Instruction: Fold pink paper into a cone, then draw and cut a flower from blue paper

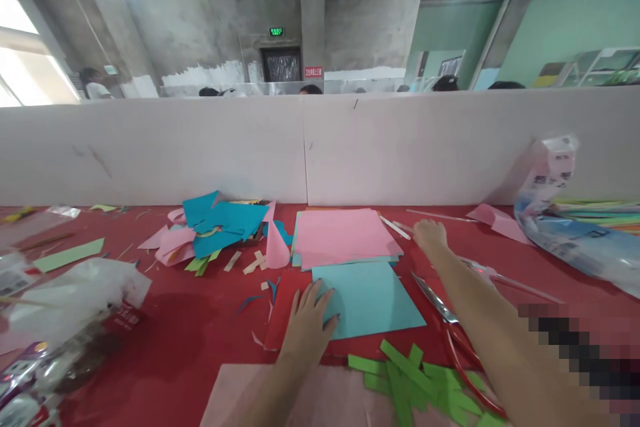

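Note:
Fingers spread, my left hand (310,320) lies on the left edge of a light blue paper sheet (375,300) and presses it flat. Under that sheet is red paper (280,310). Farther forward, my right hand (430,233) is at the table with its fingers curled together; what they hold, if anything, is hidden. Thin pale sticks (396,227) lie just left of its fingertips. Beside my right forearm are open scissors (440,303) with red handles, blades pointing away from me. A stack of pink paper (345,237) sits behind the blue sheet.
Blue and pink paper scraps (225,227) are heaped at the left. Green paper strips (410,380) lie in front, over pale pink paper (235,393). A glue gun (480,270) is right of my forearm. Plastic bags (90,293) fill the left; a white partition (200,153) stands behind.

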